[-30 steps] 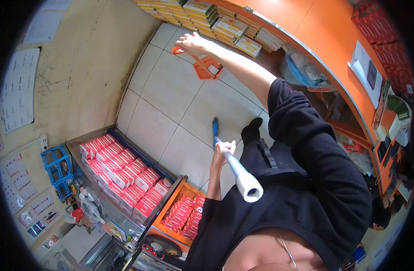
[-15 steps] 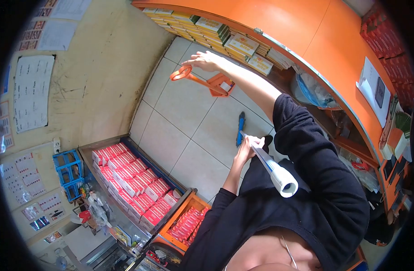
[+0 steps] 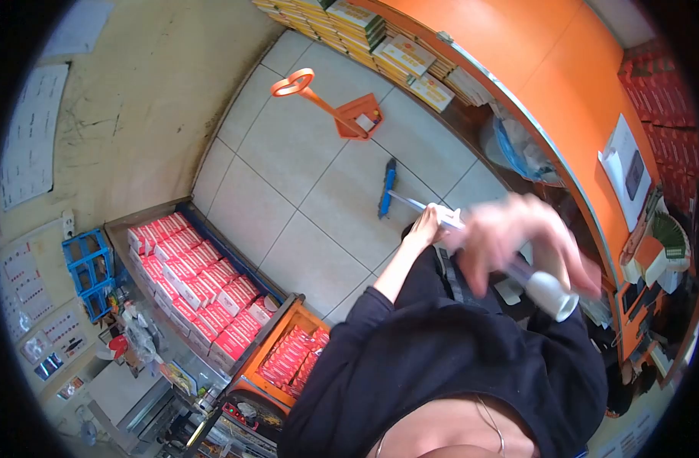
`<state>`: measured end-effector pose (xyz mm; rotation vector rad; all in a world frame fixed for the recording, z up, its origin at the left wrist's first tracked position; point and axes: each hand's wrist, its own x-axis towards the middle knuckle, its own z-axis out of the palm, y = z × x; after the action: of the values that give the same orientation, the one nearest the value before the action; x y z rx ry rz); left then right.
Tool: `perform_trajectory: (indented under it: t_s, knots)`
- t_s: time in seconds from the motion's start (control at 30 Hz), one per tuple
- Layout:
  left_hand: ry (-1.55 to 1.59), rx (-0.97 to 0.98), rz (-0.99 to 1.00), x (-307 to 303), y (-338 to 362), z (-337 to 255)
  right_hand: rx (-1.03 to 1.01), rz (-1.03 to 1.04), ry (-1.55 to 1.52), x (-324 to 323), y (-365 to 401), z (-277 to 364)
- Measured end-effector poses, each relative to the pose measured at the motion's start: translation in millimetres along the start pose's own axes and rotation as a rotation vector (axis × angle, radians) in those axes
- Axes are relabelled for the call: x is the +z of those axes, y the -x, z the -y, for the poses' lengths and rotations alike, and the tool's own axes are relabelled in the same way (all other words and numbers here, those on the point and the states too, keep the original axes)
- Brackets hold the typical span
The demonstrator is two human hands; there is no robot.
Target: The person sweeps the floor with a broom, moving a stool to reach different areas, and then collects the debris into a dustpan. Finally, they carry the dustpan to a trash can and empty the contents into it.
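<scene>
My left hand [image 3: 433, 223] is closed around the pale shaft of a long-handled broom. The broom's blue head [image 3: 387, 188] touches the tiled floor, and its white, hollow handle end [image 3: 554, 296] points up toward my chest. Blurred by motion, my right hand [image 3: 517, 240] is over the upper handle with its fingers bent; whether it grips the handle cannot be made out. Apart from both hands, an orange long-handled dustpan [image 3: 357, 118] stands on the tiles, its heart-shaped loop handle [image 3: 294, 82] raised, with small bits in the pan.
Red-and-white boxes [image 3: 204, 282] fill a case at lower left, beside an orange crate [image 3: 288, 351] of red packets. Yellow-and-white boxes [image 3: 410, 57] are stacked under the orange counter [image 3: 510, 46]. A blue rack [image 3: 88, 271] stands by the wall.
My right hand has moved from beside the dustpan's loop back to the broom's upper handle. The dustpan stays upright on the floor. The view has shifted, and the left hand keeps its hold.
</scene>
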<state>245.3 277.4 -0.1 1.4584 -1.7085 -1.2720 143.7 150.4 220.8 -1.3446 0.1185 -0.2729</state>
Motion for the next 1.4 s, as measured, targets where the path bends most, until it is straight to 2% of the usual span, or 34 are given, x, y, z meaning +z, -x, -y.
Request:
perform_trajectory:
  t_s: [0.13, 0.2, 0.23, 0.3, 0.37, 0.4, 0.43, 0.5, 0.53, 0.7, 0.8, 0.9, 1.0, 1.03, 1.17, 1.23, 1.3, 1.37, 1.4]
  knots:
    - [0.037, 0.007, 0.016, 34, -24, -22, -0.472, -0.375, 0.062, 61, 114, 19]
    - [-0.024, 0.135, 0.005, 45, -36, -32, -0.562, -0.614, 0.122, 90, 156, 19]
    - [-0.062, 0.159, -0.018, 56, -44, -26, -0.536, -0.771, 0.181, 103, 165, 12]
    - [-0.282, 0.189, 0.127, 57, -68, -25, -0.437, -1.082, 0.279, 129, 183, -4]
    - [-0.335, 0.328, 0.174, 65, -95, 6, -0.214, -1.378, 0.425, 144, 180, -31]
    - [-0.45, 0.404, 0.226, 72, -103, 28, -0.205, -1.454, 0.39, 146, 186, -54]
    - [-0.468, 0.381, 0.28, 76, -106, 36, -0.195, -1.529, 0.351, 147, 192, -75]
    - [-0.562, 0.411, 0.322, 92, -112, 56, -0.327, -1.499, 0.371, 143, 196, -97]
    - [-0.528, 0.489, 0.285, 101, -113, 59, -0.324, -1.517, 0.35, 145, 199, -100]
    - [-0.429, 0.408, 0.391, 141, -97, 72, -0.174, -1.67, 0.369, 182, 204, -115]
    - [-0.302, 0.563, 0.387, 154, -88, 71, -0.144, -1.743, 0.332, 204, 212, -121]
    - [-0.31, 0.55, 0.521, 163, -87, 60, -0.101, -1.806, 0.346, 209, 212, -110]
    - [-0.267, 0.558, 0.486, 178, -73, 57, -0.088, -1.824, 0.32, 219, 217, -96]
    - [-0.245, 0.584, 0.476, 183, -69, 51, -0.07, -1.838, 0.317, 222, 220, -89]
    - [-0.172, 0.519, 0.786, 216, -26, -10, -0.118, -1.948, 0.441, 248, 224, -37]
    - [-0.287, 0.588, 1.0, 235, 8, -32, -0.294, -1.997, 0.431, 275, 227, -23]
    - [-0.245, 0.72, 0.957, 238, 38, -55, -0.278, -1.973, 0.52, 300, 232, -8]
    - [-0.247, 0.806, 0.899, 234, 54, -66, -0.379, -2.01, 0.571, 337, 231, -11]
    - [-0.23, 0.788, 0.896, 230, 54, -68, -0.308, -2.068, 0.655, 344, 227, -16]
